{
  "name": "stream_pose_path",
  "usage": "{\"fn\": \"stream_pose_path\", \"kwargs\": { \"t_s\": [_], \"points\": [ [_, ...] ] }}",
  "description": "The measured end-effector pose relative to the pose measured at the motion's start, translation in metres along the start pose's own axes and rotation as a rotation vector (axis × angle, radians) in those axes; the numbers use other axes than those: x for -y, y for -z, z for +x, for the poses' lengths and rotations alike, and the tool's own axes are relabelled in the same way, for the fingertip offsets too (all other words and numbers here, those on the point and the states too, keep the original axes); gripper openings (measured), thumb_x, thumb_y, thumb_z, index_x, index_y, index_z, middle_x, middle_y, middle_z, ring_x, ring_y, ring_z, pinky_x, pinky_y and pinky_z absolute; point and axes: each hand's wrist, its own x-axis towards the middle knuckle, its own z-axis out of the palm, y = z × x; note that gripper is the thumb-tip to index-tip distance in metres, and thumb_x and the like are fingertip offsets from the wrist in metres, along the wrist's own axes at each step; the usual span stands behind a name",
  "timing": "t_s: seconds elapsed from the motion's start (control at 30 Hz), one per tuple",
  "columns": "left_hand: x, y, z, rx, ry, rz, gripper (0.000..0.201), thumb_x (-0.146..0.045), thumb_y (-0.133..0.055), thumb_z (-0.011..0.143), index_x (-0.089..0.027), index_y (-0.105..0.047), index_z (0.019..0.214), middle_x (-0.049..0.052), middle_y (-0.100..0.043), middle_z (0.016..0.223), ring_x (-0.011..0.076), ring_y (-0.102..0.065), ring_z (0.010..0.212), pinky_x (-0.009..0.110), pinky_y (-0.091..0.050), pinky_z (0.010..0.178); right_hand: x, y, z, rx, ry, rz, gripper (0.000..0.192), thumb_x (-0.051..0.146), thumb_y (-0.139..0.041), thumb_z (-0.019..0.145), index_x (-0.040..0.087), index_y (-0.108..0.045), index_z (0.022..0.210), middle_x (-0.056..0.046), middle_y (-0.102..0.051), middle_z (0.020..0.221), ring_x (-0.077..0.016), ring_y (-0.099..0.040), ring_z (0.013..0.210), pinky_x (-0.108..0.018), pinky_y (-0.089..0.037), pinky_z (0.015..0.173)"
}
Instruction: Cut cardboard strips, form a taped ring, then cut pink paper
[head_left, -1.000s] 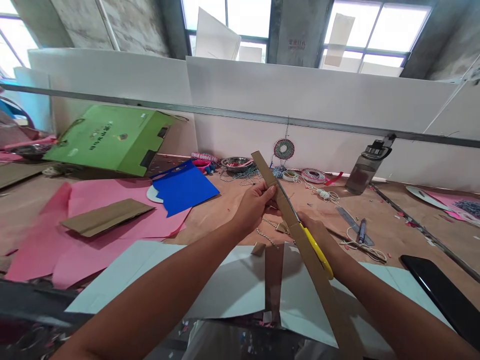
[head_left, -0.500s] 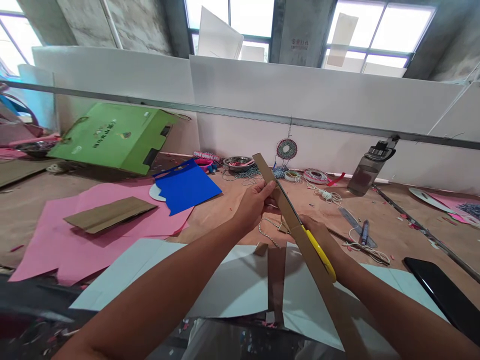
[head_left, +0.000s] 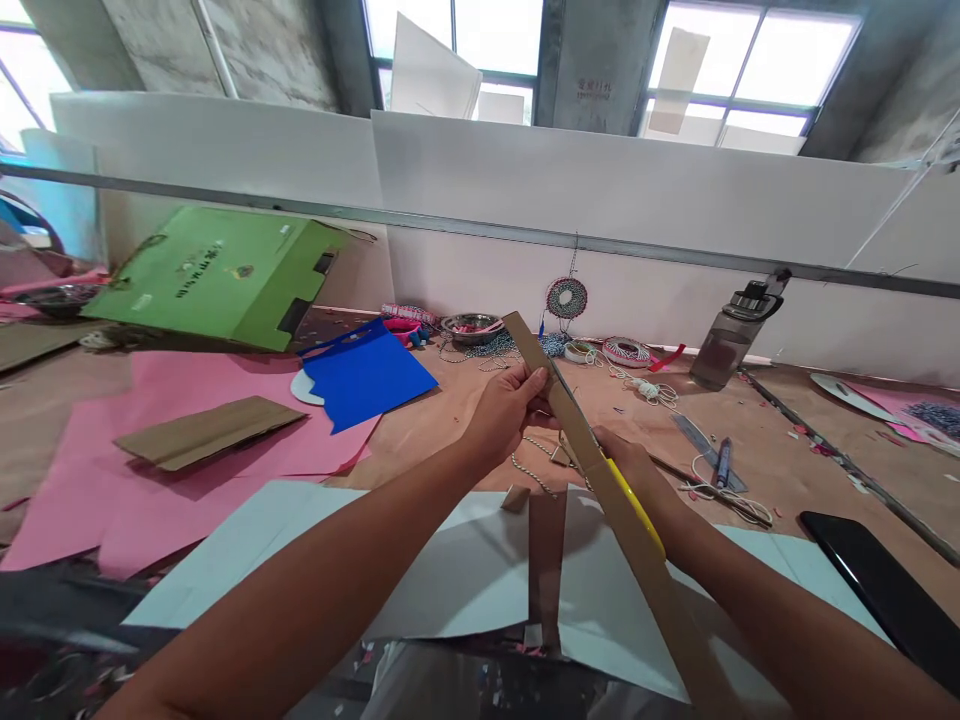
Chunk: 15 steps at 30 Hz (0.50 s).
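A long, narrow brown cardboard strip [head_left: 616,505] slants from the middle of the table down toward my body. My left hand [head_left: 511,410] pinches it near its far end, thumb on top and fingers beneath. My right hand [head_left: 634,470] is closed around yellow-handled scissors [head_left: 636,508] at the strip's right edge. Their dark blade lies along that edge, pointing toward my left hand. The strip and hand cover much of the handles. Below lie white sheets [head_left: 457,570] on the brown-covered table [head_left: 420,450], and a thin twisted cord [head_left: 531,480] rests just behind them.
On the left are pink sheets [head_left: 247,450], a folded cardboard piece [head_left: 210,432], a blue sheet [head_left: 375,375] and a green box [head_left: 214,280]. A metal bowl [head_left: 471,330] stands at the back. To the right are a bottle [head_left: 726,345], a pen [head_left: 723,463] and a black phone [head_left: 874,575].
Less of the yellow handle shows beside the strip now, the scissors being more tucked against it. The left hand keeps its hold. The whole view has shifted slightly.
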Motion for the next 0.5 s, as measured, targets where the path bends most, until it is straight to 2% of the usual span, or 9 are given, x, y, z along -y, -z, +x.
{"fn": "stream_pose_path", "kwargs": {
  "t_s": [0.17, 0.3, 0.5],
  "points": [
    [-0.0021, 0.0041, -0.0001, 0.01, 0.003, 0.015, 0.027, -0.039, -0.071, 0.077, -0.016, -0.058, 0.081, 0.0, -0.064, 0.066, 0.0112, -0.061, 0.055, 0.023, -0.055, 0.05, -0.0012, -0.001, -0.0004, -0.023, -0.017, 0.023, 0.027, 0.032, -0.044, 0.079, 0.02, -0.066, 0.091, -0.004, -0.071, 0.089, -0.0221, -0.06, 0.081, -0.031, -0.045, 0.073],
    [0.0, 0.0024, -0.0007, 0.008, 0.019, 0.015, 0.027, -0.039, -0.07, 0.078, -0.016, -0.057, 0.08, 0.0, -0.064, 0.064, 0.0112, -0.061, 0.054, 0.023, -0.055, 0.05, -0.003, 0.0004, 0.0014, 0.01, -0.032, -0.004, 0.029, 0.034, -0.046, 0.079, 0.02, -0.065, 0.096, -0.005, -0.071, 0.092, -0.0227, -0.06, 0.083, -0.032, -0.045, 0.076],
    [0.0077, -0.0055, -0.0038, 0.057, 0.043, 0.024, 0.027, -0.039, -0.069, 0.079, -0.016, -0.056, 0.078, 0.002, -0.066, 0.067, 0.0123, -0.063, 0.056, 0.023, -0.056, 0.051, -0.0045, 0.0005, 0.0046, -0.029, -0.112, -0.01, 0.029, 0.034, -0.044, 0.078, 0.019, -0.062, 0.094, -0.005, -0.07, 0.083, -0.0214, -0.06, 0.074, -0.03, -0.043, 0.067]
  ]
}}
